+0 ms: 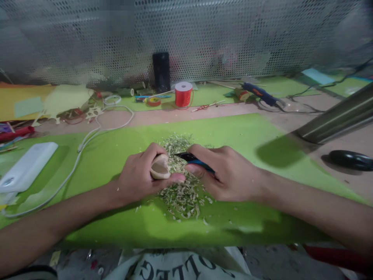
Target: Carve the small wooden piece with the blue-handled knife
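My left hand (140, 175) is wrapped around a pale, rounded wooden piece (160, 167) with a hollowed face turned toward the right. In my right hand (227, 171) I grip a utility knife (201, 162) with a blue and black handle. Its dark tip points left, close to the wooden piece; I cannot tell whether they touch. My left thumb stretches out below the piece toward the knife. Under both hands a heap of curled pale and greenish shavings (185, 198) lies on a green mat (233, 132).
A white power bank (27, 165) with a white cable (76, 167) lies at left. Behind stand a spool of red cord (183, 95) and a black cylinder (161, 72). A blue glue gun (260, 93), a slanting metal tube (338, 112) and a black object (351, 160) are at right.
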Demonstrator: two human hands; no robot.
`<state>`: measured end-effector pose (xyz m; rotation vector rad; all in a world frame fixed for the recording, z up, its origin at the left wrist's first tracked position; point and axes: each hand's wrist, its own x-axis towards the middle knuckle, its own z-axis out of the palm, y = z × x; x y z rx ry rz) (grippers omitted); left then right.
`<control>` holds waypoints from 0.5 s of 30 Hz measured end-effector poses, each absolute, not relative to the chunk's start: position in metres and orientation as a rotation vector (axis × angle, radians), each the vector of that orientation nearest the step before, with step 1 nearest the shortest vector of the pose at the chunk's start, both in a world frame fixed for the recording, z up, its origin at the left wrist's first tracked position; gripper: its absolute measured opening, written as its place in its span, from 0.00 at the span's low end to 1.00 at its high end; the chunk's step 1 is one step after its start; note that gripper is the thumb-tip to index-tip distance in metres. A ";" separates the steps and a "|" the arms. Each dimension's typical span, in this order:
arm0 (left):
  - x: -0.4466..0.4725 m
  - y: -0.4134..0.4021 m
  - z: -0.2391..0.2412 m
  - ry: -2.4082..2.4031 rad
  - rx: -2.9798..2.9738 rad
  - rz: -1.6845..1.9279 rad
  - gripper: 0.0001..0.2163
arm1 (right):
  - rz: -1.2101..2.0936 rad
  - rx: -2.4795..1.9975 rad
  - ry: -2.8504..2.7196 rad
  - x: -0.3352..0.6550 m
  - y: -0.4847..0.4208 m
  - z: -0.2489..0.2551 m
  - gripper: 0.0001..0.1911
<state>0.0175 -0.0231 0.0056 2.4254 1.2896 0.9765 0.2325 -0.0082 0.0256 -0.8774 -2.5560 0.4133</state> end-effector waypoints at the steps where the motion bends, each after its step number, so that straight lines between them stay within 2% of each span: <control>1: 0.017 -0.023 0.006 1.277 2.423 0.969 0.20 | 0.453 -0.851 -2.556 0.233 -0.007 0.026 0.07; 6: 0.016 -0.023 0.006 1.218 2.370 0.917 0.22 | 0.587 -0.808 -2.614 0.229 -0.006 0.022 0.05; 15: 0.015 -0.023 0.005 1.206 2.334 0.899 0.22 | 0.633 -0.857 -2.637 0.228 -0.010 0.018 0.04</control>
